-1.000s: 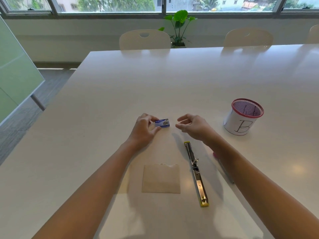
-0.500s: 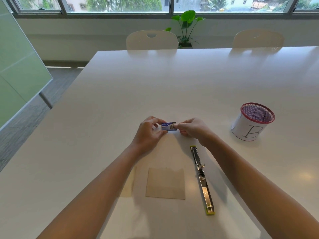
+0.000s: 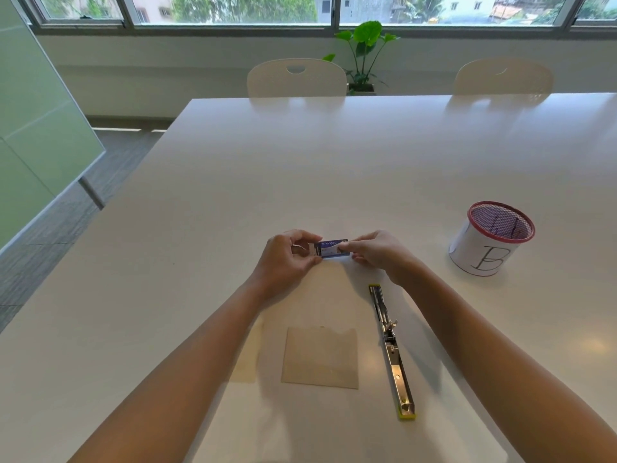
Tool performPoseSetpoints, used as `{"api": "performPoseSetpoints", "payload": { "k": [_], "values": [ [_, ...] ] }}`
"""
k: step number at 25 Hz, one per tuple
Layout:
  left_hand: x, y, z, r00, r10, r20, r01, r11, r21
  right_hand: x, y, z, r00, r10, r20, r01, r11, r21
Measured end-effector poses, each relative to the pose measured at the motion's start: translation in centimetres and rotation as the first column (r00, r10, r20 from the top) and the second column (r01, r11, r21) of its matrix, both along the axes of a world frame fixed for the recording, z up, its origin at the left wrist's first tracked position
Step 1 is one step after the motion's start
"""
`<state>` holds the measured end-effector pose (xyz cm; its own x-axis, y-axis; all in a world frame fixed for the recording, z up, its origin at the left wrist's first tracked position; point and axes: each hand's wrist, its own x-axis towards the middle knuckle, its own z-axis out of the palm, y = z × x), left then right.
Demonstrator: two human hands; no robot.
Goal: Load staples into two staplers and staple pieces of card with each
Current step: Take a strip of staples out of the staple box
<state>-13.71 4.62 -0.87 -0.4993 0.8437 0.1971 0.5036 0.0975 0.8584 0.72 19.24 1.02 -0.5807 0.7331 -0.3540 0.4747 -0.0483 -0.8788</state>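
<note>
Small blue cardboard staple box (image 3: pixel 331 248) is pinched at its ends by the left hand (image 3: pixel 291 259) and right hand (image 3: pixel 374 250), just above the white table (image 3: pixel 233 195). Nearer lie an opened yellow-edged metal stapler (image 3: pixel 392 352) and a tan card piece (image 3: pixel 320 358).

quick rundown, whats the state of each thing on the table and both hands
staple box: held between both hands, above the table
left hand: pinching the box's left end
right hand: pinching its right end
stapler: opened out flat
card: lying flat, untouched
mesh cup: upright
</note>
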Motion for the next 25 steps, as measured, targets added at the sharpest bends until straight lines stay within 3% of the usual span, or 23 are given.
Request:
{"api": "performPoseSetpoints", "payload": {
  "k": [7,9,11,13,15,18,25],
  "values": [
    [-0.2,0.0,0.0,0.995,0.006,0.1,-0.008,1.0,0.02,0.4,0.1,0.4,0.999,-0.032,-0.001,0.032,0.998,-0.054],
    [-0.2,0.1,-0.2,0.993,0.013,0.118,-0.017,0.999,0.028,0.4,-0.3,0.6,0.997,-0.036,0.064,0.025,0.988,0.154],
    [-0.1,0.1,-0.4,0.99,0.023,0.136,-0.029,0.999,0.044,0.1,-1.0,1.0,0.99,-0.035,0.136,-0.037,0.868,0.496],
    [0.0,0.0,-0.7,0.986,0.023,0.166,-0.033,0.998,0.06,-0.6,-2.0,1.8,0.99,0.066,0.127,-0.132,0.767,0.628],
    [-0.1,-0.1,-0.8,0.983,0.005,0.183,-0.018,0.997,0.072,-1.4,-2.9,2.1,0.972,0.174,0.157,-0.235,0.71,0.664],
    [-0.2,-0.2,-0.8,0.98,-0.009,0.2,-0.009,0.996,0.089,-2.1,-3.6,2.1,0.954,0.199,0.225,-0.3,0.639,0.708],
    [0.0,0.2,-1.0,0.98,0.016,0.199,-0.04,0.992,0.118,-3.4,-4.0,3.0,0.935,0.091,0.342,-0.313,0.662,0.681]
  ]
}}
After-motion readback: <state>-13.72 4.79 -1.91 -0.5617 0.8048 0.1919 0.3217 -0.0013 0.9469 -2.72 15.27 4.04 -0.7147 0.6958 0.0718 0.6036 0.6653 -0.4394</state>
